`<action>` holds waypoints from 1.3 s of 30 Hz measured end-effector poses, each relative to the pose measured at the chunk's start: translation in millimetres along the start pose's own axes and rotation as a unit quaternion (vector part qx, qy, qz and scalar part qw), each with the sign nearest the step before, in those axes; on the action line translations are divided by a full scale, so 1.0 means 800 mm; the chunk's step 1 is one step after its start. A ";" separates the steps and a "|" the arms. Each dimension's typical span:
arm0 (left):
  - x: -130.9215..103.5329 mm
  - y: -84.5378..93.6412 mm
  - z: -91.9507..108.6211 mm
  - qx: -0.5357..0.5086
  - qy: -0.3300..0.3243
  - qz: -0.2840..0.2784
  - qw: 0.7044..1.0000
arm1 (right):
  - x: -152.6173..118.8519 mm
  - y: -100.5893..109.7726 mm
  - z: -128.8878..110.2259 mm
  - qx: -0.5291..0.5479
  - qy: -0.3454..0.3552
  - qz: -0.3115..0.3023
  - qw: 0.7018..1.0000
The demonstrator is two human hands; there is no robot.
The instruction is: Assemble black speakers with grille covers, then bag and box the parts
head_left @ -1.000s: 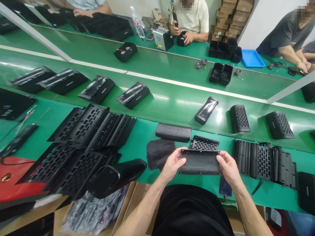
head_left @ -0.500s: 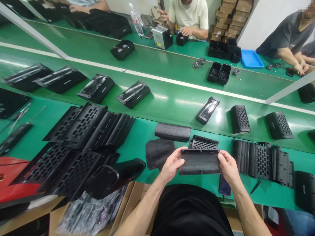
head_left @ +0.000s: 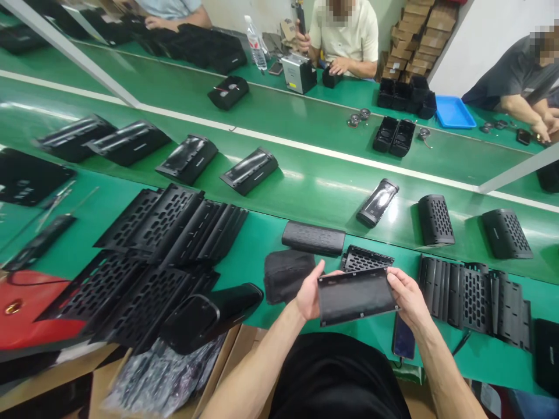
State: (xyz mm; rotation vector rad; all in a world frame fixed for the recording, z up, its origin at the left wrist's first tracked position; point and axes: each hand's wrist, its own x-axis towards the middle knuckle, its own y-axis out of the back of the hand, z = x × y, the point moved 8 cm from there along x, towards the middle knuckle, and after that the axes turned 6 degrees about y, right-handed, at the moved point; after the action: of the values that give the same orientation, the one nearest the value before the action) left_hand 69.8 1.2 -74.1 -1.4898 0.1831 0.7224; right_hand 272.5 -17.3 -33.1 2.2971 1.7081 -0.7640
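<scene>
A black plastic speaker panel (head_left: 358,297), its inner side up and small tabs along its edges, is held tilted above the front of the bench. My right hand (head_left: 406,291) pinches its right end, thumb on top. My left hand (head_left: 309,294) supports the left end from behind with its thumb raised off the panel; most of its fingers are hidden. Just beyond lies a perforated grille shell (head_left: 367,259). A folded black cloth (head_left: 286,273) is beside my left hand, and a black speaker cover (head_left: 312,237) lies behind it.
Stacked grilles and panels (head_left: 166,227) lie left, with more panels (head_left: 476,302) right. A speaker housing (head_left: 213,314) overhangs a box of plastic bags (head_left: 170,372). A phone (head_left: 403,336) lies near my right wrist. Speaker housings (head_left: 248,170) line the green belt; co-workers sit across.
The panel has tilted, its right end higher than its left. My left thumb has lifted off the panel's face, while my right hand keeps its pinch. The view has shifted slightly.
</scene>
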 end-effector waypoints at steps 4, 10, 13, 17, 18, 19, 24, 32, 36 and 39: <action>0.026 0.010 -0.012 -0.040 0.093 -0.047 0.994 | 0.020 -0.014 -0.008 -0.005 -0.021 -0.015 1.000; 0.033 0.026 -0.013 -0.064 0.111 -0.027 0.991 | 0.033 -0.028 -0.016 -0.035 -0.031 -0.057 0.997; 0.032 0.035 -0.013 -0.059 0.112 -0.016 0.992 | 0.035 -0.032 -0.016 -0.045 -0.028 -0.073 0.996; 0.031 0.041 -0.014 -0.063 0.116 -0.025 0.991 | 0.038 -0.034 -0.015 -0.052 -0.030 -0.076 0.995; 0.031 0.041 -0.015 -0.066 0.117 -0.026 0.991 | 0.038 -0.034 -0.015 -0.055 -0.030 -0.076 0.995; 0.031 0.041 -0.015 -0.068 0.120 -0.026 0.990 | 0.037 -0.034 -0.015 -0.058 -0.030 -0.076 0.995; 0.030 0.036 -0.016 -0.075 0.118 -0.031 0.990 | 0.037 -0.037 -0.018 -0.067 -0.030 -0.086 0.994; 0.028 0.035 -0.011 -0.083 0.092 -0.049 0.991 | 0.047 -0.048 -0.026 -0.085 -0.040 -0.112 0.989; 0.023 0.027 -0.002 -0.065 0.062 -0.055 0.994 | 0.049 -0.055 -0.032 -0.093 -0.042 -0.115 0.988; 0.020 0.018 0.004 -0.070 0.037 -0.059 0.995 | 0.046 -0.058 -0.033 -0.097 -0.044 -0.126 0.986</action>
State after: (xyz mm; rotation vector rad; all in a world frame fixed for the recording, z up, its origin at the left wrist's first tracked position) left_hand 73.8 8.1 -94.1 -1.6477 0.1008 0.5961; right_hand 244.3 40.0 -21.5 1.9159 1.9609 -0.6949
